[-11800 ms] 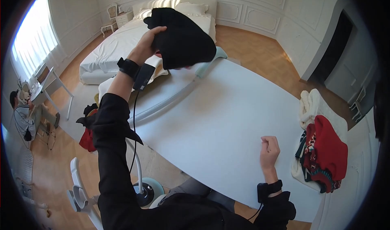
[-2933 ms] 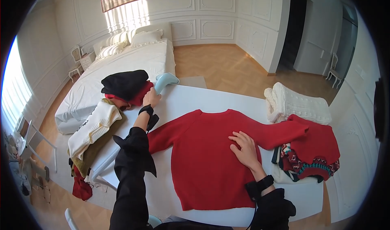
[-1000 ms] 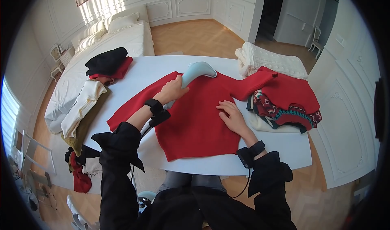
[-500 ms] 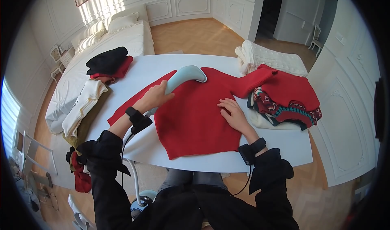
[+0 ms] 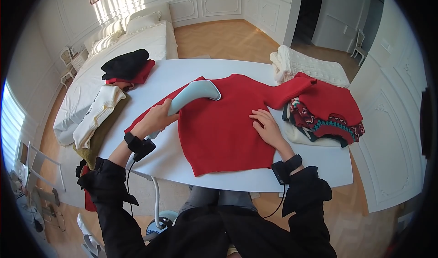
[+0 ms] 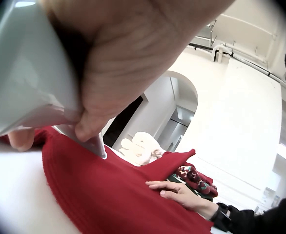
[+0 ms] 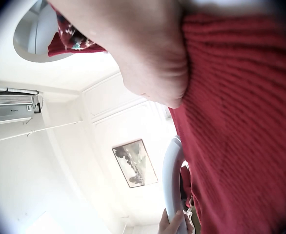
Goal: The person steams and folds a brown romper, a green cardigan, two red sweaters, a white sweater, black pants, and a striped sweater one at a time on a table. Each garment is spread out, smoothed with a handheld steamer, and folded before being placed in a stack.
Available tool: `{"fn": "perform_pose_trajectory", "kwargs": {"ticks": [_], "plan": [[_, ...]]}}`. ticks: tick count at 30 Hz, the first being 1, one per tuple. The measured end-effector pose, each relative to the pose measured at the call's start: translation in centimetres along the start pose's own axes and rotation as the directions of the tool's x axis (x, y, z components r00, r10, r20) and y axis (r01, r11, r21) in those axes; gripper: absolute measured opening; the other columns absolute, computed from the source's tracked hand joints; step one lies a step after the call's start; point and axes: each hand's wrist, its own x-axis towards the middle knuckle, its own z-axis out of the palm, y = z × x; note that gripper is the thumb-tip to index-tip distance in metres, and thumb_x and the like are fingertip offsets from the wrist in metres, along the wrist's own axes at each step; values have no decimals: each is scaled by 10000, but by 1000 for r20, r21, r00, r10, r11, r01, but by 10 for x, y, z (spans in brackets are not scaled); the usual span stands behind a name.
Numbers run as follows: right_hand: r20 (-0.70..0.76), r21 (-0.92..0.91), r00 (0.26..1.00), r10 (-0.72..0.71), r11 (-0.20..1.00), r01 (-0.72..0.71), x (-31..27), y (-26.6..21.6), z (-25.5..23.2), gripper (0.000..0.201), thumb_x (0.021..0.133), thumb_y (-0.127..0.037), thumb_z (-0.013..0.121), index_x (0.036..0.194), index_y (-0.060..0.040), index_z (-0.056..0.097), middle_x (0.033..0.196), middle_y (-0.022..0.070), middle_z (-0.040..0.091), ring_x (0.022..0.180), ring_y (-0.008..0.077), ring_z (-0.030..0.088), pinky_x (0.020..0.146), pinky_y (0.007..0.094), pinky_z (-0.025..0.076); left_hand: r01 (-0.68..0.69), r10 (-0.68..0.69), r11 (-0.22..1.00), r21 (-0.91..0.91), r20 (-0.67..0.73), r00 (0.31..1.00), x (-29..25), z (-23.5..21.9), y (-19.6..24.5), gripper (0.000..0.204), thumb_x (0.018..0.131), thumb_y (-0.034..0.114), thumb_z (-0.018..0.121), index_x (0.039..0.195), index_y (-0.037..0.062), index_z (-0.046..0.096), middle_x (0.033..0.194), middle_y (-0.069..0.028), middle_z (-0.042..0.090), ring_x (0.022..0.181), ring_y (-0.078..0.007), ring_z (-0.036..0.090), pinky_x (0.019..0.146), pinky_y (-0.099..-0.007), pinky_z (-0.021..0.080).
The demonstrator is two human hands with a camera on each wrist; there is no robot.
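A red knit sweater (image 5: 223, 139) lies spread on the white table, its right sleeve reaching onto a pile of folded clothes. My left hand (image 5: 157, 117) grips the handle of a pale blue garment steamer (image 5: 194, 93). The steamer's head is over the sweater's left shoulder; in the left wrist view its edge appears right at the cloth. On the sweater's right side rests my right hand (image 5: 269, 128), fingers extended. The right wrist view shows the ribbed knit close up, with the steamer (image 7: 171, 175) beyond.
At the table's right are folded red and patterned knits (image 5: 328, 110) and a cream cable knit (image 5: 308, 66). Black (image 5: 125, 64), white (image 5: 98, 114) and olive garments lie along the left edge. The steamer's hose (image 5: 157, 198) runs down to a base on the floor.
Earliest, my left hand held up a black garment and no sweater lay spread. During the last second the steamer has slid left and slightly nearer across the sweater; my right hand stays put.
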Motion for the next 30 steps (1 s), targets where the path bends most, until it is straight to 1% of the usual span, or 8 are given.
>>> {"fn": "perform_pose_trajectory", "kwargs": {"ticks": [10,13,17,19,23,25,29,30], "plan": [[-7,-9,1000,-4,1000,4,0,1,1,261,867,-130,564,1100,-44,641,1256,127,579,1257,321,440,1054,402,349,-44,44,999,14,-32,999,39,18,18,434,866,339,610,1019,-12,406,761,-202,633,560,-285,640,541,-402,521],[24,-7,999,22,1000,-22,0,1,1,278,869,-120,566,1130,-50,633,1286,108,562,1289,291,415,1072,388,326,-31,31,999,10,-15,999,48,25,30,446,865,349,612,1020,-15,406,798,-228,636,652,-334,656,607,-442,523],[-1,-7,1000,-3,1000,3,0,-2,-1,260,865,-119,559,1097,-32,637,1245,138,581,1246,320,453,1047,398,358,-82,83,996,44,-22,996,59,37,37,480,857,370,616,1039,-23,409,862,-261,629,797,-409,640,706,-486,502],[-70,40,997,15,999,-12,1,1,0,252,865,-88,539,1088,-12,629,1206,161,593,1210,318,487,1032,388,374,-173,174,983,66,-12,985,63,44,36,544,864,368,609,1164,-31,394,837,-251,633,707,-345,656,656,-445,513],[-184,32,983,25,999,-20,0,2,-1,235,860,-50,517,1067,5,615,1136,177,610,1126,325,544,984,388,414,-196,195,981,11,31,980,48,46,47,529,865,345,613,1171,-26,393,828,-247,630,688,-340,654,647,-440,511],[-254,64,955,151,988,-139,0,-4,-4,215,855,-24,499,1044,8,597,1071,173,624,1044,339,579,930,398,446,-197,198,980,-17,93,976,39,45,51,513,870,321,612,1180,-22,390,820,-247,626,679,-335,654,636,-435,509],[-331,23,934,136,991,-135,-1,8,0,204,857,1,485,1045,12,565,1037,172,629,1001,334,598,881,390,471,-252,252,968,-19,97,963,22,46,57,506,872,313,611,1186,-15,388,820,-246,626,688,-342,654,643,-436,508],[-340,70,924,177,984,-163,-1,11,1,206,861,15,473,1053,13,548,1032,176,630,998,328,604,873,383,476,-285,286,958,-27,74,955,19,47,56,463,866,314,610,1117,-15,400,792,-252,625,689,-368,646,645,-452,504]]}}
